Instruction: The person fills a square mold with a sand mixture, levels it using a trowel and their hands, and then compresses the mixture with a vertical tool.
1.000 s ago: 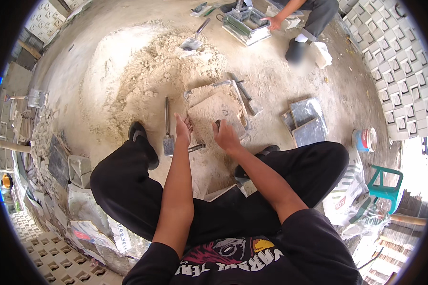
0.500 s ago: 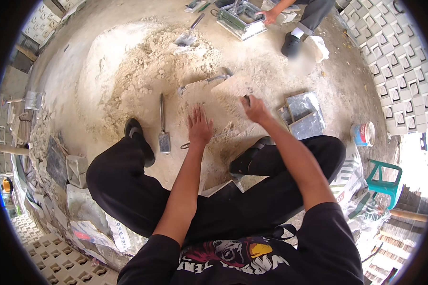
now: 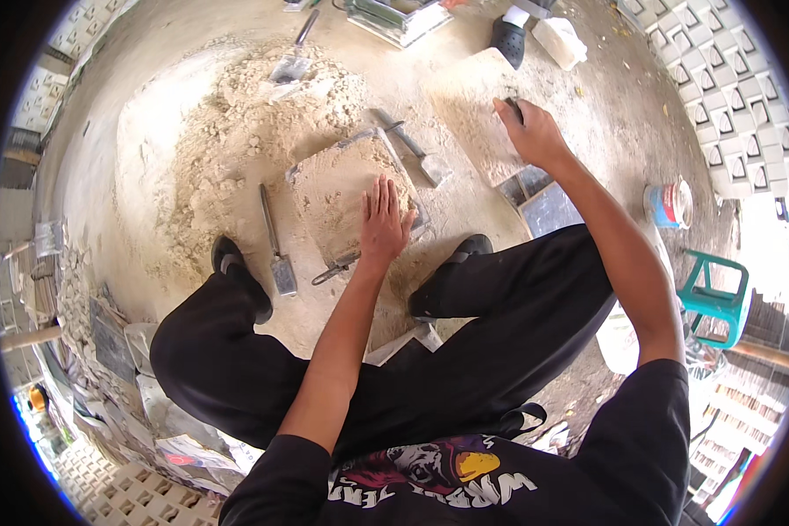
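My left hand (image 3: 386, 226) lies flat, fingers stretched out, on the sandy powder filling a square metal mould (image 3: 335, 151) between my feet. Dark handles stick out at the mould's near and far sides. My right hand (image 3: 535, 133) is closed around the dark handle of a rectangular, sand-covered board (image 3: 469, 110), off to the right of the mould. How high the board is above the floor I cannot tell. Beside the mould's right edge lies a small trowel (image 3: 434, 169). A long-handled trowel (image 3: 282, 273) rests to its left, near my left foot.
A heap of sandy powder (image 3: 237, 123) spreads at the far left, with another trowel (image 3: 289, 67) on it. Dark plates (image 3: 552, 212) lie by my right knee. A co-worker's clog (image 3: 507, 39) and a metal frame (image 3: 399, 22) are ahead; a bucket (image 3: 668, 203) and green stool (image 3: 714, 298) stand right.
My right hand has moved the sand-covered board right and away, uncovering the filled mould and the small trowel. My left hand stays flat by the mould. The view has shifted a little.
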Demonstrator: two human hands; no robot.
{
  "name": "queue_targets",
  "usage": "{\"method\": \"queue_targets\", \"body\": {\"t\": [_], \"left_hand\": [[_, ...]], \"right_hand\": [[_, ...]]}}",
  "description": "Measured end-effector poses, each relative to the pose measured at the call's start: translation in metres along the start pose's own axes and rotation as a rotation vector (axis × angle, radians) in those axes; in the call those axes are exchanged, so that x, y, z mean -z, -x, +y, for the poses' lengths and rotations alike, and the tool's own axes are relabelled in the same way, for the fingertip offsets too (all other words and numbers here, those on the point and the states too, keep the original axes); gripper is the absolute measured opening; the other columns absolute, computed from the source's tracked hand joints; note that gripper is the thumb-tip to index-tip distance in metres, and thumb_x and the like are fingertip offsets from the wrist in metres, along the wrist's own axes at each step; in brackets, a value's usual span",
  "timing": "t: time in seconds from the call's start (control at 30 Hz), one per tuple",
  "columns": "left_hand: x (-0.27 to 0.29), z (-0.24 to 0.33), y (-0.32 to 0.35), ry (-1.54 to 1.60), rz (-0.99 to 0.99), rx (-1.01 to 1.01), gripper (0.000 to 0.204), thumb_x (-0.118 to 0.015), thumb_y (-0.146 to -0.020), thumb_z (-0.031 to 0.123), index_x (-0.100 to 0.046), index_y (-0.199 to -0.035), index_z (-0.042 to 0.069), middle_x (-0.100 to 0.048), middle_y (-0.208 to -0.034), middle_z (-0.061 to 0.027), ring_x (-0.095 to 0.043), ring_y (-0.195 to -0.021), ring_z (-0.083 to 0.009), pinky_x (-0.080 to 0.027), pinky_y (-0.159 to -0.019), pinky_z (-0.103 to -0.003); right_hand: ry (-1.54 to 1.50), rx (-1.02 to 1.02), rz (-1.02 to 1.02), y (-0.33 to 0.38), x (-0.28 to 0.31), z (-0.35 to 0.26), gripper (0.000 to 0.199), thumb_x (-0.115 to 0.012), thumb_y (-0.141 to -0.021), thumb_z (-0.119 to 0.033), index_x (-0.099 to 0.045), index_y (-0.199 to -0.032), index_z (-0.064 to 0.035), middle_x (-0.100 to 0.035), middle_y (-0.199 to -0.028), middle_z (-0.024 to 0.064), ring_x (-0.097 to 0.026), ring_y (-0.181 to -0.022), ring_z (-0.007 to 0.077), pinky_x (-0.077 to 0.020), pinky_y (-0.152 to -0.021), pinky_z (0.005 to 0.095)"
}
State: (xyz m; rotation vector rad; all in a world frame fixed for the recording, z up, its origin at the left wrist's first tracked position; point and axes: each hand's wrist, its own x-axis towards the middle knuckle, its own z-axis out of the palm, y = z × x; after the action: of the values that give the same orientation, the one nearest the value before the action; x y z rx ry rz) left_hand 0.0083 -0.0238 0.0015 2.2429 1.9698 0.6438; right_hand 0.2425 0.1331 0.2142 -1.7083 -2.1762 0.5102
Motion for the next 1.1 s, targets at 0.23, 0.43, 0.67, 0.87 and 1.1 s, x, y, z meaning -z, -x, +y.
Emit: {"method": "queue_targets", "body": {"t": [0.23, 0.43, 0.67, 0.87, 1.1], "left_hand": [[-0.003, 0.000, 0.003, -0.044, -0.060, -0.103, 0.069, -0.041, -0.098, 0.042, -0.029, -0.146, -0.007, -0.027, -0.154, -0.0223, -0.023, -0.145, -0.0322, -0.015, -0.118, -0.048], [0.003, -0.021, -0.007, -0.049, -0.065, -0.140, 0.066, -0.041, -0.098, 0.041, -0.029, -0.148, -0.001, -0.029, -0.155, -0.0165, -0.025, -0.145, -0.0285, -0.016, -0.118, -0.047], [0.013, -0.043, -0.012, -0.104, -0.080, -0.183, 0.065, -0.041, -0.097, 0.043, -0.032, -0.149, 0.005, -0.031, -0.155, -0.0095, -0.028, -0.143, -0.0219, -0.015, -0.119, -0.044], [0.025, -0.068, -0.004, -0.107, -0.103, -0.167, 0.068, -0.042, -0.096, 0.043, -0.028, -0.150, 0.005, -0.031, -0.155, -0.0101, -0.027, -0.143, -0.0225, -0.014, -0.119, -0.046], [0.031, -0.073, -0.001, -0.166, -0.102, -0.067, 0.068, -0.042, -0.096, 0.039, -0.024, -0.150, 0.001, -0.026, -0.156, -0.0153, -0.025, -0.145, -0.0261, -0.013, -0.119, -0.049]], "right_hand": [[-0.048, -0.156, -0.030, 0.000, -0.002, 0.000, 0.060, -0.049, -0.094, -0.053, -0.063, -0.090, 0.0053, -0.064, -0.093, 0.0319, -0.062, -0.096, 0.0468, -0.0463, -0.086, 0.0493], [-0.095, -0.154, -0.023, 0.010, 0.005, -0.006, 0.060, -0.049, -0.095, -0.053, -0.062, -0.089, 0.0055, -0.064, -0.092, 0.0315, -0.062, -0.095, 0.0464, -0.0462, -0.085, 0.0487], [-0.160, -0.105, 0.036, 0.012, 0.011, -0.013, 0.059, -0.051, -0.094, -0.052, -0.060, -0.085, 0.0052, -0.063, -0.089, 0.0313, -0.061, -0.091, 0.0466, -0.0459, -0.082, 0.0487], [-0.145, -0.158, 0.022, 0.014, 0.013, -0.005, 0.059, -0.052, -0.094, -0.052, -0.060, -0.085, 0.0058, -0.063, -0.086, 0.0307, -0.062, -0.088, 0.0457, -0.0465, -0.080, 0.0474], [-0.125, -0.149, -0.002, 0.012, 0.011, -0.002, 0.060, -0.052, -0.094, -0.052, -0.060, -0.085, 0.0062, -0.063, -0.088, 0.0312, -0.062, -0.089, 0.0457, -0.0465, -0.080, 0.0470]]}}
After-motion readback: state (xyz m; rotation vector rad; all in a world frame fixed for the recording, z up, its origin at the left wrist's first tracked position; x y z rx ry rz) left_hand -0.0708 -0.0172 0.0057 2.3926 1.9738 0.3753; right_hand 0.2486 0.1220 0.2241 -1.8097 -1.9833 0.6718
